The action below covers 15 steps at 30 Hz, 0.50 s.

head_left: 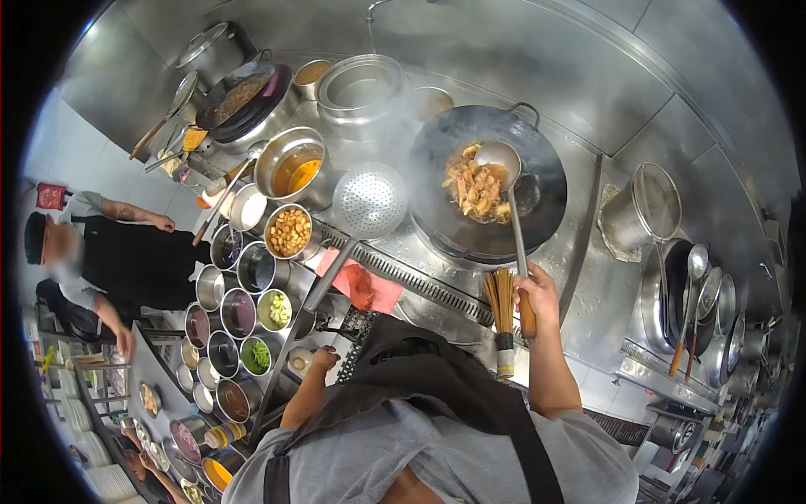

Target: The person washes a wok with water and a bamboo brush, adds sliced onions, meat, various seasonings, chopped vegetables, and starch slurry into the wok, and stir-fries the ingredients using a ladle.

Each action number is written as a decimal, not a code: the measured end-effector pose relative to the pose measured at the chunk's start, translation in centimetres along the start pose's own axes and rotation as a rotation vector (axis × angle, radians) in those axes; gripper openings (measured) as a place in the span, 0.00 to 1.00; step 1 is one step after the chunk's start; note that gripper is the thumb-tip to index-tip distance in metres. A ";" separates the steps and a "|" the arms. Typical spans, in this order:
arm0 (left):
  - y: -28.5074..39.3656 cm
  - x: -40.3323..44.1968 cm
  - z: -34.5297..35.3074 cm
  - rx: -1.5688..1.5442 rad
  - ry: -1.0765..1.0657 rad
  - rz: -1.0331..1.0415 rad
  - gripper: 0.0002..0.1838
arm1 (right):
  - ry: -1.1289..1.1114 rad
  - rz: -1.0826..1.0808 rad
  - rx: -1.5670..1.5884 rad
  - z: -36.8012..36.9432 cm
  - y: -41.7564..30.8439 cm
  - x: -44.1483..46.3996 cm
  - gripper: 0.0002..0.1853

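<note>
My right hand (541,294) is closed around the wooden handle of a long metal ladle (499,160). The ladle's bowl rests against pieces of browned food (475,186) in a large black wok (537,223), and steam rises around it. Lower and to the left, my left hand (321,363) hangs near the counter's front edge with its fingers curled in. Something dark shows at its fingertips, too small to name. A bamboo wok brush (502,323) stands beside my right wrist.
A perforated skimmer (370,200) lies left of the wok, its handle over a pink cloth (379,291). Several ingredient pots, including fried cubes (288,232), crowd the left. A co-worker in a black apron (134,260) stands beyond them. A strainer (657,200) sits on a pot at right.
</note>
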<state>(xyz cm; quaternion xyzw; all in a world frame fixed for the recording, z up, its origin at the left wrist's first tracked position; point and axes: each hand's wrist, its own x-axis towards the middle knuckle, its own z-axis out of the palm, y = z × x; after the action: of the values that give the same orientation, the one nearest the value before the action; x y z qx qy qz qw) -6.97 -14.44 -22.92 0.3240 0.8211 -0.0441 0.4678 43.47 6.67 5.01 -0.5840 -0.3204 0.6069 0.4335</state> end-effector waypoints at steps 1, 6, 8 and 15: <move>-0.5 0.3 -0.1 -0.041 0.004 -0.004 0.26 | -0.011 0.003 -0.001 0.1 -0.3 -0.3 0.30; -3.0 1.5 0.7 0.104 0.091 0.079 0.24 | -0.008 -0.158 -0.442 -1.2 -0.6 -3.1 0.30; -0.2 -2.3 -0.9 0.170 0.101 0.159 0.21 | 0.006 -0.196 -0.692 -1.6 0.0 -4.0 0.29; 9.1 -10.6 -9.1 -0.350 -0.295 0.427 0.11 | 0.136 -0.219 -1.163 -2.3 3.9 -0.9 0.30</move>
<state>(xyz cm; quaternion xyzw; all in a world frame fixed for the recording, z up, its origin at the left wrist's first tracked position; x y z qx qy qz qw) -4.80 -9.06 -7.30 0.3941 0.6529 0.1506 0.6290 45.06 4.01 1.68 -0.7267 -0.6300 0.2450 0.1222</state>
